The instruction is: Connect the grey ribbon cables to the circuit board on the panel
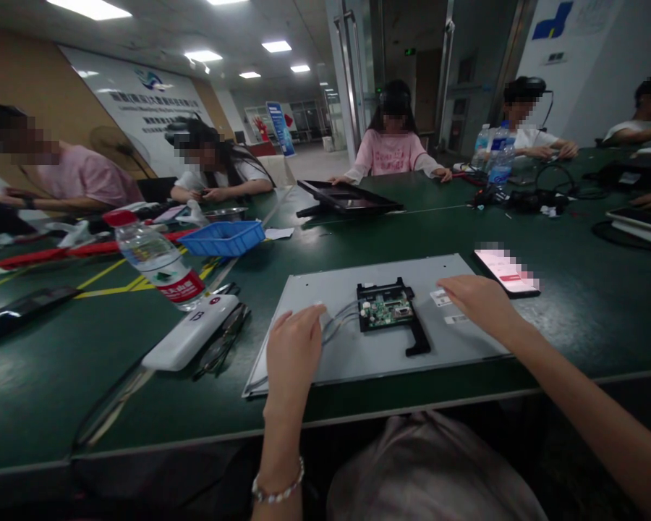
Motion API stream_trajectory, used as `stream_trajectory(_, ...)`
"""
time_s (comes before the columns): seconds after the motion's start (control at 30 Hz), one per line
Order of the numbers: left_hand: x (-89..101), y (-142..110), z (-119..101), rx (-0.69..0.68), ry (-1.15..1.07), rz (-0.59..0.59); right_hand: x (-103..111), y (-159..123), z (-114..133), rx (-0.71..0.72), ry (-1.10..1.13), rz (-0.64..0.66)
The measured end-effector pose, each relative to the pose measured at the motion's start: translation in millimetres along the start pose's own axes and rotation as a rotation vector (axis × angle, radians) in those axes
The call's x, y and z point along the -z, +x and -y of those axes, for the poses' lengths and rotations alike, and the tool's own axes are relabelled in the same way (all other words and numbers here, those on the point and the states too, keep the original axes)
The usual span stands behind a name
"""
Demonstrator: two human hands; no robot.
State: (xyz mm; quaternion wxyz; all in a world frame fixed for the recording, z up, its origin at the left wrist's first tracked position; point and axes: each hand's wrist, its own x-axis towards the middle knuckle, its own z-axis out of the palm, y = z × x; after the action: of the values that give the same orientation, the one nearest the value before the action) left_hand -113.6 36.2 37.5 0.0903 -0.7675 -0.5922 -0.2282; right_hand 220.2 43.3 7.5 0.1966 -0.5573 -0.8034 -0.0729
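A flat grey display panel [336, 362] lies on the green table in front of me. On its middle sits a green circuit board [385, 310] in a black plastic bracket [419, 339], with grey cables [341, 318] running off to the left. My left hand [294, 344] is over the panel's left part, beside the cables, fingers loosely bent and nothing visible in them. Over the right part, near two white labels [456, 318], my right hand [480, 304] reaches in with its fingers stretched out, holding nothing. Whether either hand touches the panel, I cannot tell.
Left of the panel are a white power bank [192, 336], glasses [222, 344], a water bottle [160, 260] and a blue tray [225, 239]. A phone [505, 271] lies to the right. Across the table, a person touches a black-framed screen [352, 197]; several others sit around.
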Motion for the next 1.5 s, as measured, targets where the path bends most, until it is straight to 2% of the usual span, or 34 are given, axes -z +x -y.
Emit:
stream_trajectory(0.13, -10.2, -0.3, 12.0, 0.025, -0.116, 0.162, -5.0, -6.9, -6.7, -0.04, 0.163, 0.069)
stream_trajectory(0.2, -12.5, -0.1, 13.4, 0.011, -0.13, 0.171, -4.4, -7.7, -6.5, -0.06, 0.229, 0.042)
stream_trajectory(0.27, -12.3, 0.1, 8.6, -0.008, -0.128, 0.131, 0.2, -5.3, -5.7, -0.087, 0.256, -0.016)
stream_trajectory(0.4, -12.0, -2.5, -24.5, -0.109, -0.171, 0.077, 15.6, 14.4, -0.6, -0.057, 0.284, -0.062)
stream_trajectory(0.53, -22.1, -9.8, -66.6, -0.217, -0.192, 0.142, 18.8, 54.1, 14.8, 0.067, 0.318, 0.012)
stream_trajectory(0.6, -28.9, -13.3, -78.2, -0.207, -0.137, 0.178, 10.7, 76.3, 25.0, 0.146, 0.345, 0.061)
stream_trajectory(0.7, -35.6, -16.7, -81.1, -0.202, -0.087, 0.214, -9.9, 103.7, 39.2, 0.264, 0.361, 0.118)
stream_trajectory(0.87, -37.8, -19.3, -75.4, -0.232, -0.082, 0.212, -42.9, 123.8, 56.4, 0.295, 0.402, 0.204)
stream_trajectory(1.0, -37.8, -19.7, -75.0, -0.222, -0.082, 0.191, -52.6, 127.2, 64.0, 0.252, 0.399, 0.186)
stream_trajectory(1.1, -37.2, -18.3, -74.3, -0.212, -0.089, 0.183, -47.8, 127.1, 61.0, 0.201, 0.383, 0.151)
stream_trajectory(1.3, -37.0, -14.7, -69.9, -0.214, -0.147, 0.189, -24.5, 103.5, 20.2, 0.042, 0.304, 0.048)
stream_trajectory(1.37, -37.4, -14.8, -68.9, -0.207, -0.161, 0.185, -22.7, 89.4, 5.4, -0.006, 0.285, 0.045)
stream_trajectory(1.5, -37.6, -16.8, -69.6, -0.201, -0.174, 0.184, -29.1, 68.2, -9.2, 0.002, 0.277, 0.104)
